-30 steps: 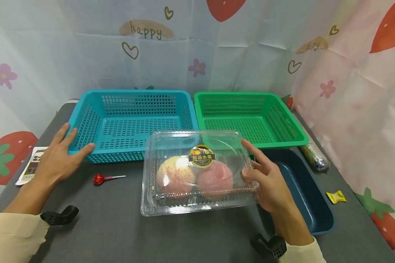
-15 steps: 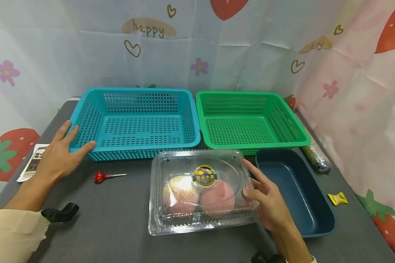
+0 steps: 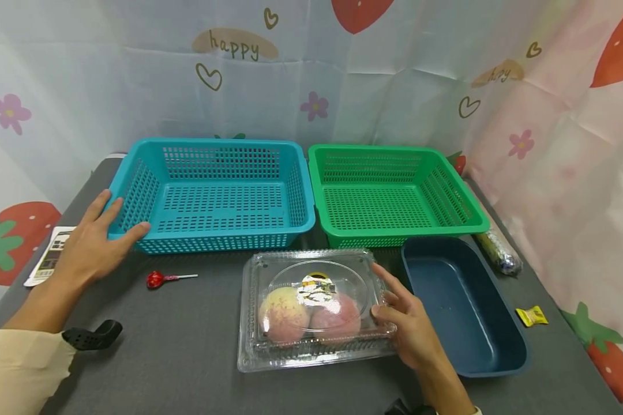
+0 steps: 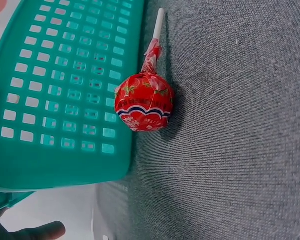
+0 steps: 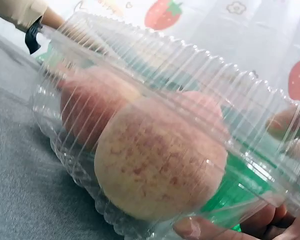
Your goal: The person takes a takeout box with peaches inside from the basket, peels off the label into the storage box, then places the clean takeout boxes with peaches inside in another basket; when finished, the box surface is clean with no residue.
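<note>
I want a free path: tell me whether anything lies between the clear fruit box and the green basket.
Nothing visible blocks it. The clear fruit box, held at its right side by the right hand, sits just in front of the green basket, which looks empty; only bare table separates them.

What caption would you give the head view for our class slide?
Right hand holds a clear fruit box; left hand rests on the blue basket.

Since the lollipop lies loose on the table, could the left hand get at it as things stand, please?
Probably yes: the left hand rests open on the blue basket, and only bare tabletop separates it from the red lollipop.
</note>
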A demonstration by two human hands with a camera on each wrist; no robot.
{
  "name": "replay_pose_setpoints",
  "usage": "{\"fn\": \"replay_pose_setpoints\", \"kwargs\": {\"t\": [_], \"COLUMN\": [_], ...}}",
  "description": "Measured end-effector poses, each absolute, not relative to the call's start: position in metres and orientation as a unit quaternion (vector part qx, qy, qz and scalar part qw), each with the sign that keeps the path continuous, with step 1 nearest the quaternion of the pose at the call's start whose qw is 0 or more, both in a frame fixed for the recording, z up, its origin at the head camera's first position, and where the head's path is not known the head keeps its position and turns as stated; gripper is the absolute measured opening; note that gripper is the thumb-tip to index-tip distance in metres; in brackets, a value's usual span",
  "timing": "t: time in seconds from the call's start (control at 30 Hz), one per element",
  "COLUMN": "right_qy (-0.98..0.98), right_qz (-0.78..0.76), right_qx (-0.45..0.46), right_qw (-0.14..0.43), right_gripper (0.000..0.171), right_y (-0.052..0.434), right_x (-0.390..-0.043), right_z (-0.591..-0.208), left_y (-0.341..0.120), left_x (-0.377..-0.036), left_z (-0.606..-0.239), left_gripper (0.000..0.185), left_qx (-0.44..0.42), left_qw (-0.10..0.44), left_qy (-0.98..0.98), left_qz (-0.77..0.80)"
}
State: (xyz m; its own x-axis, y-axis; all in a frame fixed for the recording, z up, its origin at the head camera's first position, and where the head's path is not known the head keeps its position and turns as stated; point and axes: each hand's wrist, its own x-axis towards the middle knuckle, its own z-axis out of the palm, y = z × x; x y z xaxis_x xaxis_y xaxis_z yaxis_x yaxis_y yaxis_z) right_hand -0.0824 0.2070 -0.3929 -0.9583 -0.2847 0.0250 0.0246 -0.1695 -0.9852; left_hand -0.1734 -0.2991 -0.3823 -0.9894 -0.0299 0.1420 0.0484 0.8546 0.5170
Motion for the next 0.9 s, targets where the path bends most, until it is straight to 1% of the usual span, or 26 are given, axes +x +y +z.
{"fn": "replay_pose_setpoints", "kwargs": {"t": [0.27, 0.4, 0.6, 0.77, 0.9], "right_qy": [0.663, 0.690, 0.751, 0.768, 0.773], "right_qz": [-0.740, -0.717, -0.656, -0.636, -0.629], "right_qx": [-0.050, -0.050, -0.061, -0.069, -0.074], "right_qw": [0.102, 0.090, 0.048, 0.028, 0.021], "right_gripper": [0.069, 0.068, 0.066, 0.065, 0.064], "right_y": [0.202, 0.201, 0.199, 0.198, 0.199], "right_x": [-0.084, -0.084, -0.084, -0.084, -0.085], "right_z": [-0.396, -0.398, -0.401, -0.401, -0.402], "left_y": [-0.303, -0.304, -0.299, -0.278, -0.257], "left_x": [-0.170, -0.167, -0.156, -0.140, -0.127], "left_z": [-0.379, -0.367, -0.335, -0.313, -0.300], "left_gripper": [0.083, 0.084, 0.082, 0.082, 0.082], "left_qx": [-0.012, -0.018, -0.030, -0.043, -0.052], "left_qw": [0.063, 0.063, 0.114, 0.151, 0.198], "left_qy": [-0.962, -0.964, -0.957, -0.945, -0.928], "left_qz": [-0.265, -0.259, -0.266, -0.288, -0.312]}}
